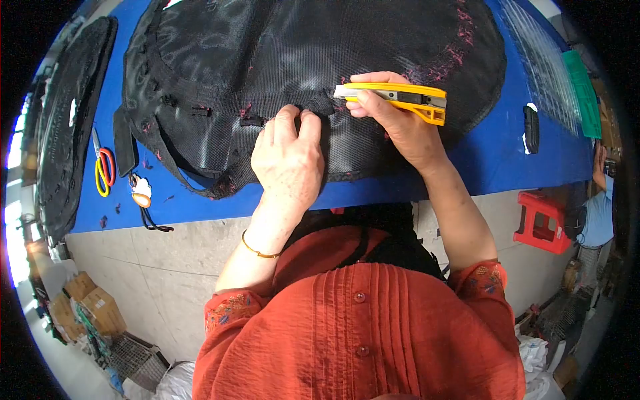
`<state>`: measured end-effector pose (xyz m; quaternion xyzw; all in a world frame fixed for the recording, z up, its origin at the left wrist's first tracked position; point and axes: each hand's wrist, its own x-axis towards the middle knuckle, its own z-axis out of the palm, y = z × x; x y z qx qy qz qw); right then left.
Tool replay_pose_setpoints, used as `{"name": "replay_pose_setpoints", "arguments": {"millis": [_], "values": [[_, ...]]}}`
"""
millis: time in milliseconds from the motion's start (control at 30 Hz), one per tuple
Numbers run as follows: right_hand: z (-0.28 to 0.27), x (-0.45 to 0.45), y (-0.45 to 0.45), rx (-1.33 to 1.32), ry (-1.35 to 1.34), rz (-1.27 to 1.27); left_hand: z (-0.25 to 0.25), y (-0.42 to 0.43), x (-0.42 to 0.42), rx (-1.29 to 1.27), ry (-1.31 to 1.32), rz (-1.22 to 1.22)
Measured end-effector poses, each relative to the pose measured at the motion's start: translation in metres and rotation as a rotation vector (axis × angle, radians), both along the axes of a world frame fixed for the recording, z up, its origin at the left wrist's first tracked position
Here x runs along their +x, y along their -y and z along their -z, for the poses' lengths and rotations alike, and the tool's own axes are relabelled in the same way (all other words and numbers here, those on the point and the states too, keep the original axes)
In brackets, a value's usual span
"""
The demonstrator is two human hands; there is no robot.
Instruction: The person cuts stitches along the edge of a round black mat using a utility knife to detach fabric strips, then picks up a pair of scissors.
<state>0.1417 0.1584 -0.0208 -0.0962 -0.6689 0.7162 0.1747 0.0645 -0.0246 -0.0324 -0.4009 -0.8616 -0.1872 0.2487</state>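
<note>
A large rounded piece of black mesh fabric point(313, 47) lies on the blue table, with a band of black webbing point(213, 97) along it. My left hand point(290, 160) presses down on the webbing with bent fingers, gripping its edge. In my right hand point(403, 127) is a yellow utility knife point(417, 99), its tip pointing left and touching or close to the webbing just right of my left fingers. Pink thread scraps point(460, 43) cling to the fabric's right side. The fabric under my left fingertips is hidden.
Scissors point(105, 172) with red and yellow handles and a small tag with a cord point(141, 193) lie at the left. Beyond them rests another black piece point(73, 127). A black clip-like object point(531, 130) sits at the right. A red stool point(541, 223) and another person point(599, 207) are farther right.
</note>
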Motion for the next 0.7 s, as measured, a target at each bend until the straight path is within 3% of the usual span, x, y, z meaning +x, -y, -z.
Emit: {"name": "replay_pose_setpoints", "arguments": {"millis": [700], "values": [[0.0033, -0.0062, -0.0027, 0.09, -0.052, -0.055, -0.0031, -0.0009, 0.0011, 0.013, 0.011, 0.03]]}}
